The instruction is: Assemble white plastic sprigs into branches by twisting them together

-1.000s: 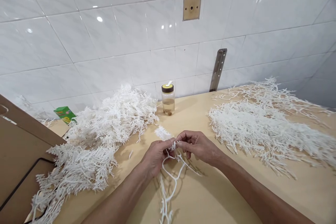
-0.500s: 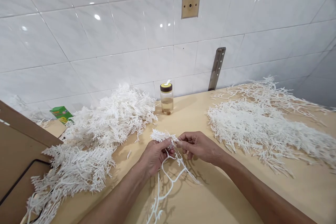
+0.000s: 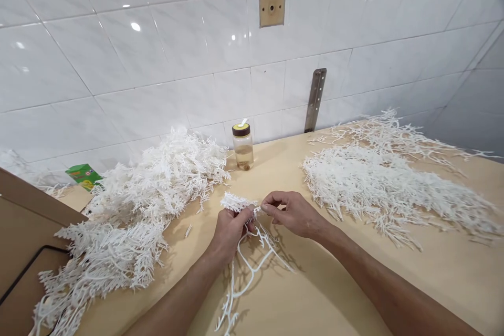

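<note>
My left hand [image 3: 231, 230] is closed around a white plastic branch [image 3: 236, 201], which looks like an artificial coral or twig spray. Its dense tuft sticks out above the fingers, while long bare stems hang below toward the front of the table. At the right side of the tuft, the thumb and forefinger of my right hand [image 3: 290, 213] pinch together at the thin twig tips. Exactly what lies between those fingertips is partly hidden.
Left of my hands is a tall heap of white branches [image 3: 157, 184], with a flatter pile [image 3: 366, 178] on the right. A lidded bottle [image 3: 243, 151] stands near the tiled wall. A green box [image 3: 83, 176] and a cardboard box [image 3: 31, 231] are at left.
The whole view has shifted slightly, so things appear further left. My right hand has drawn a little away from my left, which still grips the branch.
</note>
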A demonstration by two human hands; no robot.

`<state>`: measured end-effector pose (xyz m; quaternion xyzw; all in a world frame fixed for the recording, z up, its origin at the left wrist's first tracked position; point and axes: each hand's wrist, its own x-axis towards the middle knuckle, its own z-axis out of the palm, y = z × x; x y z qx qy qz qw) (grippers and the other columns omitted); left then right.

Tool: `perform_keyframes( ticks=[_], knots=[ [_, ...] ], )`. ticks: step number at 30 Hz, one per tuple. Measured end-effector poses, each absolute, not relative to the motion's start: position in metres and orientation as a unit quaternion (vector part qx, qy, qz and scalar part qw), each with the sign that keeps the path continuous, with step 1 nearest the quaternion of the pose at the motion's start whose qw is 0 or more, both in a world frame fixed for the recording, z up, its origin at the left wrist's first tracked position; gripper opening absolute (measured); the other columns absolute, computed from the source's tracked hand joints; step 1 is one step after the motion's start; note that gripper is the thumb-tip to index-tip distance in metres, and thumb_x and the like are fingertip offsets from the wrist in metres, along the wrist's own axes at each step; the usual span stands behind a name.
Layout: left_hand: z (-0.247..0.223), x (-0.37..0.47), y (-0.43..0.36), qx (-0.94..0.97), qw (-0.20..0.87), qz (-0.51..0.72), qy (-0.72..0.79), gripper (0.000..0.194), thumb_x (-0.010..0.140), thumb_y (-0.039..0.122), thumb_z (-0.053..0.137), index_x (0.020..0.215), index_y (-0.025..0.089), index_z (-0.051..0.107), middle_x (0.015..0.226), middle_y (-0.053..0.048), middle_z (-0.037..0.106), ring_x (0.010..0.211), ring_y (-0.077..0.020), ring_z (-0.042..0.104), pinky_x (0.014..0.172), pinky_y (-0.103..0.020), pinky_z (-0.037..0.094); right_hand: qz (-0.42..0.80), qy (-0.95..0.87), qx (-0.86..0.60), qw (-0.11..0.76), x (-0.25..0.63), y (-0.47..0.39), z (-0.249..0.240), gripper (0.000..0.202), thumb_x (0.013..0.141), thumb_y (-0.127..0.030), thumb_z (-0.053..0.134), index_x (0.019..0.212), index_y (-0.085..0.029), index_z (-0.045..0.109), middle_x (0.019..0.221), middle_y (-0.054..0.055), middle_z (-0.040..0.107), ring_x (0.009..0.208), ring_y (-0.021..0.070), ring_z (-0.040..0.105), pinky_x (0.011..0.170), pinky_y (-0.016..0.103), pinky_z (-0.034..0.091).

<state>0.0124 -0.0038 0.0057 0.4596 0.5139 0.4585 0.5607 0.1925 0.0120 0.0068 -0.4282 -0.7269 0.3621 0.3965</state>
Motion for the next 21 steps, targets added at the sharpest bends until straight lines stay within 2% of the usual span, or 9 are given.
perform_keyframes(
  ticks=[5,9,13,16,21],
  knots=[
    [0.003,0.009,-0.004,0.465,0.569,0.452,0.506,0.038,0.070,0.047,0.073,0.060,0.012,0.061,0.047,-0.002,0.056,0.042,-0.0101,0.045,0.044,-0.023,0.030,0.347,-0.732,-0.428,0.400,0.190,0.011,0.005,0.019,0.087,-0.030,0.056,0.082,-0.019,0.070,0.074,0.001,0.068,0.068,0.0138,0.061,0.064,0.026,0.053],
    [0.001,0.004,0.000,0.473,0.585,0.434,0.496,0.040,0.072,0.047,0.072,0.057,0.012,0.061,0.046,-0.003,0.055,0.043,-0.0101,0.047,0.047,-0.023,0.035,0.337,-0.736,-0.436,0.393,0.189,0.011,0.004,0.017,0.088,-0.026,0.054,0.084,-0.020,0.069,0.075,0.000,0.068,0.068,0.0131,0.061,0.064,0.025,0.052],
    [0.002,0.001,0.004,0.476,0.622,0.407,0.469,0.035,0.070,0.045,0.074,0.065,0.012,0.063,0.046,-0.002,0.056,0.044,-0.0120,0.050,0.048,-0.024,0.036,0.307,-0.747,-0.454,0.375,0.188,0.009,0.001,0.015,0.086,-0.022,0.053,0.081,-0.019,0.066,0.072,0.000,0.066,0.064,0.0122,0.058,0.060,0.024,0.049],
    [0.003,0.003,0.004,0.467,0.629,0.397,0.479,0.031,0.066,0.041,0.076,0.067,0.013,0.063,0.046,0.000,0.056,0.042,-0.0123,0.050,0.046,-0.024,0.036,0.251,-0.767,-0.466,0.363,0.183,0.008,-0.004,0.014,0.084,-0.018,0.051,0.078,-0.019,0.063,0.070,0.000,0.064,0.061,0.0123,0.056,0.056,0.024,0.044],
    [0.000,0.006,-0.001,0.467,0.605,0.397,0.508,0.033,0.068,0.037,0.073,0.052,0.015,0.054,0.038,0.001,0.048,0.035,-0.0080,0.038,0.040,-0.023,0.025,0.108,-0.754,-0.518,0.389,0.177,0.020,-0.021,0.010,0.079,-0.014,0.049,0.072,-0.020,0.052,0.067,0.000,0.058,0.058,0.0130,0.050,0.056,0.025,0.039]
  ],
)
